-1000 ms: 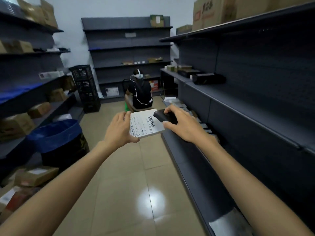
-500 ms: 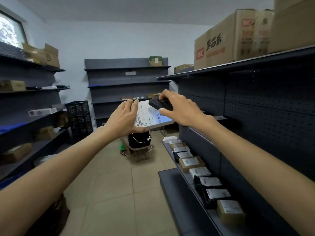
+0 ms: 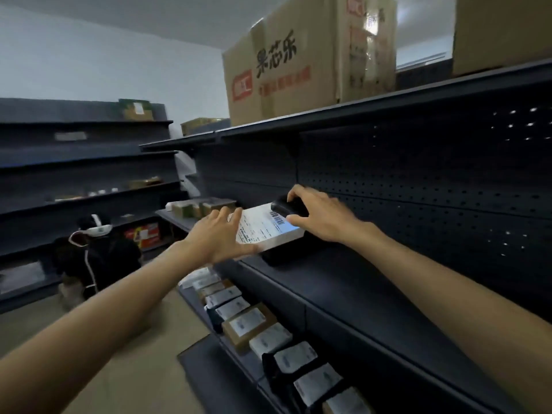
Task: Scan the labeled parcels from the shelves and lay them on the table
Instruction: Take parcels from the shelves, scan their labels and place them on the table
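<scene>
Above the middle shelf (image 3: 343, 282), left hand (image 3: 216, 239) grips the near edge of a white labeled parcel (image 3: 265, 231), fingers spread. Right hand (image 3: 321, 218) closed around black scanner (image 3: 286, 208), over the barcode. Parcel apparently rests on a dark box (image 3: 283, 255). More parcels (image 3: 254, 327) line the lower shelf.

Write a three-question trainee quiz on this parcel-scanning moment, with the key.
1. True or false: the right hand holds the black scanner over the white parcel.
2. Which hand steadies the parcel's near edge: A) left hand, B) right hand?
3. What printed mark lies right beside the scanner's tip?

Key: 1 true. 2 A. 3 the barcode.
</scene>
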`<state>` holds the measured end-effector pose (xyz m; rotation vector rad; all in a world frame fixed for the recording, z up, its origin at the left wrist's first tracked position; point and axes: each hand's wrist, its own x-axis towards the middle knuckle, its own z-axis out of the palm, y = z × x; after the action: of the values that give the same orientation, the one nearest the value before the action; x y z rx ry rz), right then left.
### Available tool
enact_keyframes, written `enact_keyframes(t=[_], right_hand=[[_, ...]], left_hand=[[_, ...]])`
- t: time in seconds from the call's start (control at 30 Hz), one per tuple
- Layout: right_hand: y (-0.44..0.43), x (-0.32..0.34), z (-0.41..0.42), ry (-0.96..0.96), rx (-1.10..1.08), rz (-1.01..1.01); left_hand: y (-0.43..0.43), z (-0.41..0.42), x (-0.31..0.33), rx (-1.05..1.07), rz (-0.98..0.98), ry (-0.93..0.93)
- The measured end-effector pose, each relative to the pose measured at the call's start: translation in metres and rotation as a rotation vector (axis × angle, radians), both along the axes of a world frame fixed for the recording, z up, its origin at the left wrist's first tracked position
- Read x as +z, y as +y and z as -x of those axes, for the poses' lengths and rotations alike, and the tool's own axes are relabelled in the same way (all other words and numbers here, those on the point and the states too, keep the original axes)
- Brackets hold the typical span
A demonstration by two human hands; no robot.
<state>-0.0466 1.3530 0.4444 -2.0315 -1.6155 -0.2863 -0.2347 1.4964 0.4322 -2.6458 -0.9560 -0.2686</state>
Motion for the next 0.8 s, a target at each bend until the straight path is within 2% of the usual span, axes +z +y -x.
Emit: enact_keyframes(t=[0.13,0.4,0.6,0.8], right_hand=[[0.002,-0.004,-0.045,0.075,-0.212,0.018],[0.010,-0.036,-0.071,0.063,-0.650,0.130],[0.018,-0.077,-0.066,0.104,-0.840,0.220],[0.011,-0.106,-0.058,0.130,-0.919,0.291]], left_hand=[[0.037,-0.080,-0.012,-0.183,0.041,0.011],[0.055,-0.182,-0.047,-0.437,0.129,0.112],[0.051,-0.210,-0.086,-0.475,0.110,0.246],[0.057,-0.212,-0.113,-0.437,0.117,0.354]])
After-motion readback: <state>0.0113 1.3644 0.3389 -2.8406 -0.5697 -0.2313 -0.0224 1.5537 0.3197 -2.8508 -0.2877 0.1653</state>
